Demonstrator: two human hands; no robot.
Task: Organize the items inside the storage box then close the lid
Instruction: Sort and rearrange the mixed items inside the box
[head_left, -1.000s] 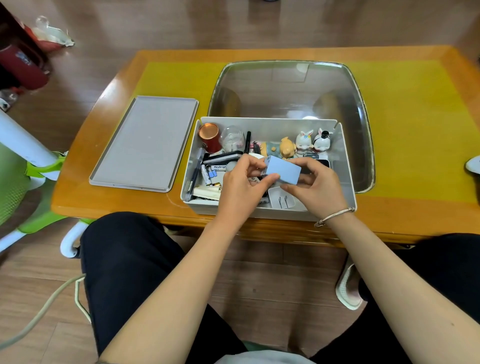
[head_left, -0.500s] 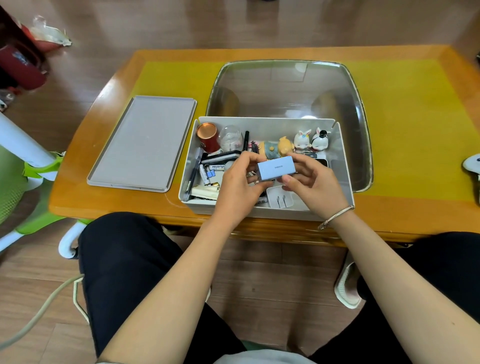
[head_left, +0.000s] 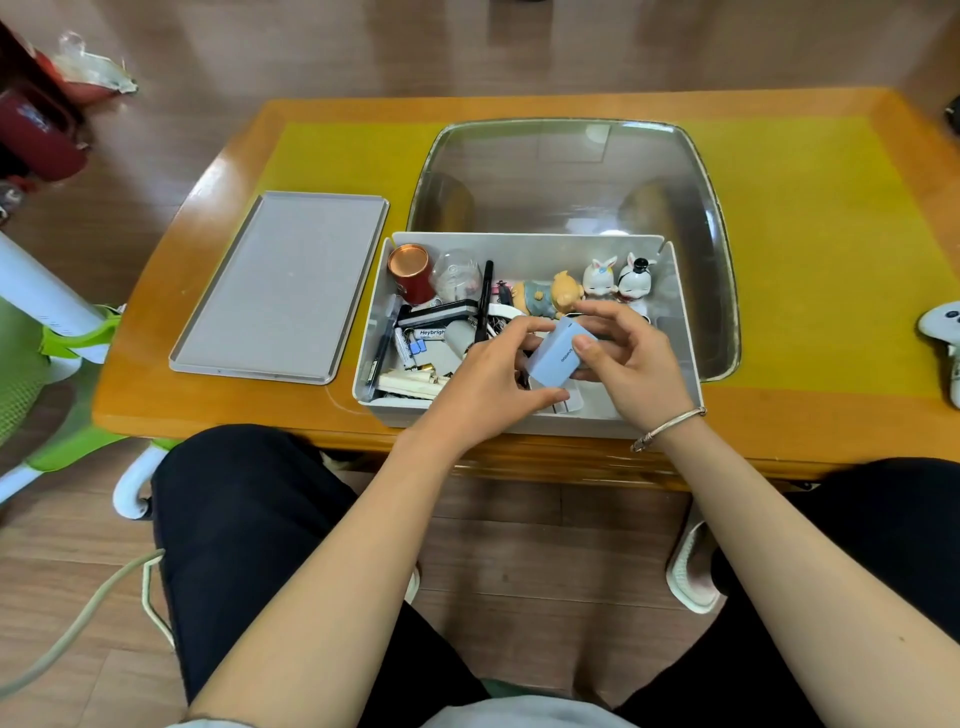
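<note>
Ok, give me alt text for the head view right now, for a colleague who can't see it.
Both hands, left hand and right hand, hold a small blue charger block above the open grey storage box of figurines, pens and batteries. The box's grey lid lies flat on the wooden table to its left.

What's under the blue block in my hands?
A white tray edge in the box shows below the blue block; both hands cover the rest.
</note>
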